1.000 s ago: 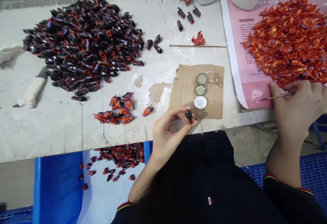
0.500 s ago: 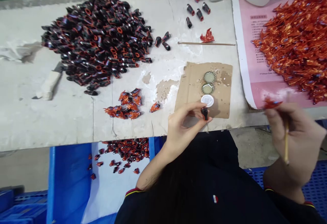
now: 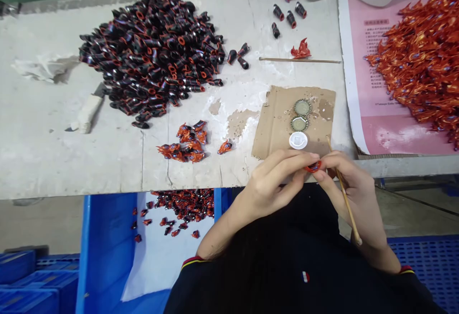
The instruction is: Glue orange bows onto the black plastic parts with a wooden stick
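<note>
At the table's front edge both my hands meet fingertip to fingertip around a small orange-red painted figure part [image 3: 313,166]. My left hand [image 3: 274,180] is closed, pinching from the left; the small black part seen in it earlier is mostly hidden by fingers and the orange part. From the right, my right hand [image 3: 353,192] pinches the orange part with thumb and forefinger. It also keeps a thin wooden stick [image 3: 346,197] slanting across the palm. Just beyond my fingers lies a piece of cardboard [image 3: 276,118] with a white round cap [image 3: 298,140] and two bottle caps [image 3: 299,123].
A large heap of black parts [image 3: 158,56] lies left, a heap of orange parts [image 3: 426,65] right on pink printed paper [image 3: 373,127]. Several joined pieces [image 3: 188,144] sit near the front edge. Another stick [image 3: 299,60] lies behind the cardboard. A blue crate [image 3: 103,247] stands below.
My right hand has come left from beside the orange heap, bringing the orange part and stick to my left hand. The orange part now meets my left fingertips. The view has shifted slightly.
</note>
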Action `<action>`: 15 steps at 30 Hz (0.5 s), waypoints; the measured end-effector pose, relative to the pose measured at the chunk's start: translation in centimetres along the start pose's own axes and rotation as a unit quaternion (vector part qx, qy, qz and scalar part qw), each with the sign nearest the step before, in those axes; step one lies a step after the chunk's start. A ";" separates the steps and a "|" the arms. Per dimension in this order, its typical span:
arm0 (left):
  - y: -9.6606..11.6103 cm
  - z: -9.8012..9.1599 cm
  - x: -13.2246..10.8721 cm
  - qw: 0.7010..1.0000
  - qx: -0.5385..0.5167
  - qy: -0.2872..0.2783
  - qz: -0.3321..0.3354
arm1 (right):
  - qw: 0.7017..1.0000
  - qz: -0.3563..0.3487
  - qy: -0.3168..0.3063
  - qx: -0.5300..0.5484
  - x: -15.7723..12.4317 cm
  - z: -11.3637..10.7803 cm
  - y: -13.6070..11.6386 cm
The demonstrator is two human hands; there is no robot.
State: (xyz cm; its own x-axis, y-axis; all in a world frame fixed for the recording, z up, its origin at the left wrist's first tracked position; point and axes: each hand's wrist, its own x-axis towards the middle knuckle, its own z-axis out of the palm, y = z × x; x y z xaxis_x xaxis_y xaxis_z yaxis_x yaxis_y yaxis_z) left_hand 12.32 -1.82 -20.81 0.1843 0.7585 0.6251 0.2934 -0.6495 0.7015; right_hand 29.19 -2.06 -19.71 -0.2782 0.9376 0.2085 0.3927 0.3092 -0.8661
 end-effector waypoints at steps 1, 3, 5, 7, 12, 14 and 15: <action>0.1 -0.1 0.0 1.000 -0.005 -0.012 -0.002 | 1.000 -0.002 0.004 0.001 -0.1 0.1 0.1; 0.3 -0.2 0.0 0.999 -0.022 -0.021 -0.014 | 1.000 -0.010 0.009 -0.003 -0.2 0.2 0.2; 0.5 -0.2 -0.1 0.999 -0.043 -0.004 -0.030 | 0.999 -0.029 0.013 -0.017 -0.2 0.4 0.2; 0.6 0.1 -0.3 0.997 -0.060 0.026 -0.050 | 0.997 -0.057 0.023 -0.042 -0.1 0.6 0.3; 0.8 0.5 -0.6 0.989 -0.091 0.063 -0.100 | 0.987 -0.126 0.042 -0.095 0.2 0.8 0.5; 0.9 0.4 -0.6 0.986 -0.097 0.057 -0.122 | 0.983 -0.141 0.044 -0.104 0.4 0.8 0.5; 1.0 0.3 -0.6 0.986 -0.095 0.052 -0.127 | 0.982 -0.146 0.045 -0.108 0.4 0.8 0.5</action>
State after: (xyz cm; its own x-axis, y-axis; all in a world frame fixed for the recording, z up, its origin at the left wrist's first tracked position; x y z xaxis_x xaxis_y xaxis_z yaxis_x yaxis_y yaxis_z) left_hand 12.82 -2.87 -20.59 0.0278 0.8951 0.4449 0.1352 -0.4444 0.8856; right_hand 28.58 -1.61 -20.43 -0.3316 0.8107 0.4825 0.4870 0.5852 -0.6484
